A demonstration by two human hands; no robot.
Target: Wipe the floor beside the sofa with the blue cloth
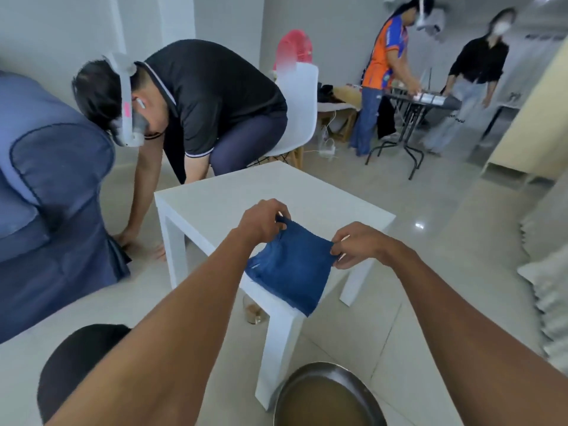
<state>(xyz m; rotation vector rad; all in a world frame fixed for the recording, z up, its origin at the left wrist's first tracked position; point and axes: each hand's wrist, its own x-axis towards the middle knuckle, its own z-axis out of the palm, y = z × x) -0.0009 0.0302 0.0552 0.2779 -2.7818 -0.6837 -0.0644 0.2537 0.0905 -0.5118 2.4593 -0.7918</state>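
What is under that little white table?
Under the white table, by its near edge, a brownish clear container stands on the floor. The blue cloth, held by both hands, and the tabletop hide everything else beneath.

The room has pale grey walls (230, 23) and a shiny floor (430, 210) of big light tiles, with a bright spot of light on it. A small white table (215, 198) stands in the middle. A white chair (302, 99) is behind it, and a pink fan (293, 47) is behind the chair. Far back on the right is a black folding stand (408, 149) with a keyboard on top. A cream cabinet (534, 133) fills the right side. A white power strip (327, 149) lies on the floor.
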